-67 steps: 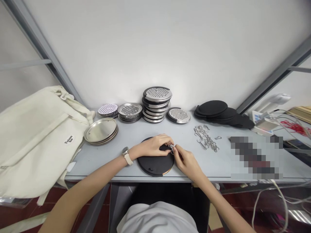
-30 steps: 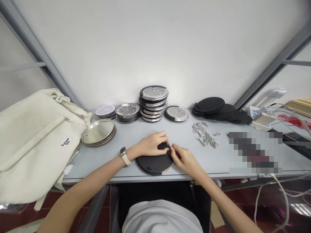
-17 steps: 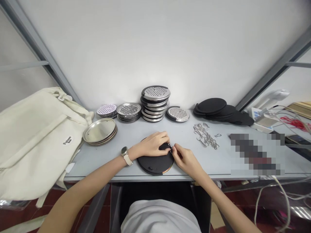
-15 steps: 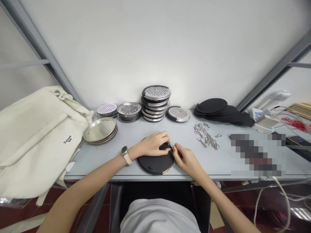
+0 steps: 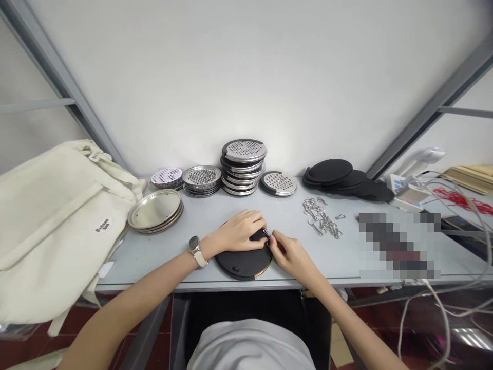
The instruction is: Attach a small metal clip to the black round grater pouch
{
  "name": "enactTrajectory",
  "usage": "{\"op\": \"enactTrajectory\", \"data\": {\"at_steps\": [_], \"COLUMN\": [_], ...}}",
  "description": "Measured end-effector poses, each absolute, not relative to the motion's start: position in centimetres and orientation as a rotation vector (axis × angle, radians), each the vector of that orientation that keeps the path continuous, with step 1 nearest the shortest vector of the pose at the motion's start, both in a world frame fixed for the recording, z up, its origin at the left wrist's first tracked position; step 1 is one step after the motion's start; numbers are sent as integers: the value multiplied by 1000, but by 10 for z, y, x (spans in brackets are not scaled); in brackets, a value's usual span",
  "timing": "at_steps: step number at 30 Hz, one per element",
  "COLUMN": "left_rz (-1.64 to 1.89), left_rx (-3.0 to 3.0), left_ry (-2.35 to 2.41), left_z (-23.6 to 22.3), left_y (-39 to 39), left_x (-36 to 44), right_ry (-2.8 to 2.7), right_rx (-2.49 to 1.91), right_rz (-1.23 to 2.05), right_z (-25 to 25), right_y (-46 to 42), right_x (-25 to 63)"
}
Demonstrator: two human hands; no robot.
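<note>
A round black disc (image 5: pixel 246 263) lies near the table's front edge, with a small raised knob and a coloured strip along its lower right rim. My left hand (image 5: pixel 239 231) is curled over its upper part, fingers and thumb closing on a black piece there. At the disc's right edge, my right hand (image 5: pixel 287 252) pinches a small metal clip (image 5: pixel 266 234) with a ring. The left fingertips are right beside that clip, and the fingers hide part of it. To the right lies a loose pile of similar metal clips (image 5: pixel 325 224).
Perforated metal grater discs (image 5: pixel 242 177) stand stacked at the back, with another grater disc (image 5: pixel 280 183) beside them. Metal lids (image 5: pixel 156 209) and a cream bag (image 5: pixel 57 221) are on the left. Black discs (image 5: pixel 331 171) and a white cable (image 5: pixel 447 318) are on the right.
The view has shifted slightly. My right fingers have turned a little at the metal clip, and its ring shows more. My left hand keeps its grip on the disc.
</note>
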State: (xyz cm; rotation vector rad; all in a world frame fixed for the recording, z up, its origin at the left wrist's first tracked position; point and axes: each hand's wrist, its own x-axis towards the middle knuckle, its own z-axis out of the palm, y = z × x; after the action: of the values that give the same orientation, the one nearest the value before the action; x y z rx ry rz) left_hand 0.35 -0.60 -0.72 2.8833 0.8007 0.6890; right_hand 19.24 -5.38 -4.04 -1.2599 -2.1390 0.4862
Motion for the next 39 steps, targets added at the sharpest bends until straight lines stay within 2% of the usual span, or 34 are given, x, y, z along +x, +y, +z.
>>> {"op": "enactTrajectory", "data": {"at_steps": [39], "left_rz": [633], "left_rx": [2936], "left_ry": [776], "left_z": [-3], "left_y": [-8], "left_x": [3], "right_ry": [-2158], "right_rx": [-1248], "right_rz": [518], "right_z": [-38], "right_y": [-55], "right_x": [193]}}
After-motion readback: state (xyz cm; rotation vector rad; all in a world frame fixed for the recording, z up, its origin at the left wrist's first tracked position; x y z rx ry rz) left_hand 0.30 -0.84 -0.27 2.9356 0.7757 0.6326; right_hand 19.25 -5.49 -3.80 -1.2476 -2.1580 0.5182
